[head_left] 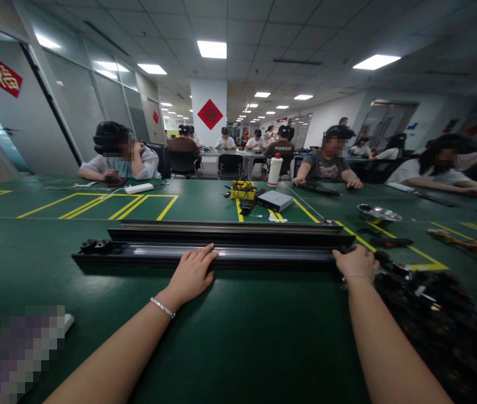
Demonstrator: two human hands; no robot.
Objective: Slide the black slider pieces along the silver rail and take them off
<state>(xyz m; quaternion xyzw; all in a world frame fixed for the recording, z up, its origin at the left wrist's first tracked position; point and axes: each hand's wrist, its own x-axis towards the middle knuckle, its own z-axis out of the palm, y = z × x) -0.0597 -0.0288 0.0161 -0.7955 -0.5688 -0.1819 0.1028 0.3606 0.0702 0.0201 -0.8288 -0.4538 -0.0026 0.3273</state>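
A long black metal rail (154, 251) with a shiny channel lies crosswise in front of me on the green table. At its left end sit small black parts (96, 246). My left hand (192, 270) rests on the rail's middle, fingers stretched out along its near side and top. At the rail's right end is my right hand (357, 262), its thumb against the rail and its fingers curled; whatever they hold is hidden. Just behind lies a second long black rail (230, 235), parallel to the first.
A heap of small black parts (440, 314) spreads at right. Farther back are a metal bowl (379, 214), a grey box (275, 200), a yellow box with cables (242, 189) and a bottle (275, 170). Wires (466, 238) lie far right. Co-workers sit across the table (242, 336).
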